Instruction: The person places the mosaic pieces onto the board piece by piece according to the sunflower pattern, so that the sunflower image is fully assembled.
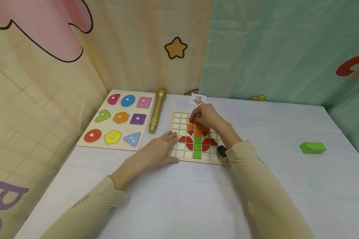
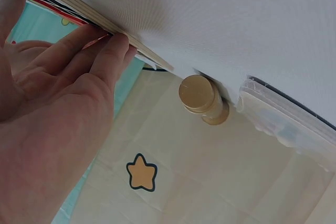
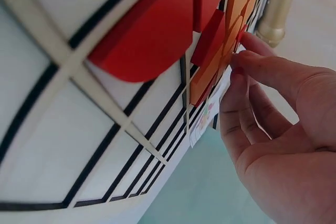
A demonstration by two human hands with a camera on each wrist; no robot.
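A wooden grid board (image 1: 180,153) lies on the table with red, orange and green flat pieces in its squares. Green squares (image 1: 197,147) form a column, with red rounded pieces (image 1: 209,144) at either side. Above them sit orange pieces (image 1: 198,127). My right hand (image 1: 207,116) is over the far part of the board, thumb and fingertips pinching a small red piece (image 3: 241,33), mostly covered by the fingers. My left hand (image 1: 155,151) lies at the board's left side, extended fingers (image 2: 113,59) touching its edge and the thumb near its front corner.
On the left lies a shape puzzle board (image 1: 87,143) with knobbed pieces, and beside it a gold cylinder (image 1: 157,111). A small picture card (image 1: 194,96) is behind the grid board. A green block (image 1: 312,147) stands far right. Curtains border the table's back and sides.
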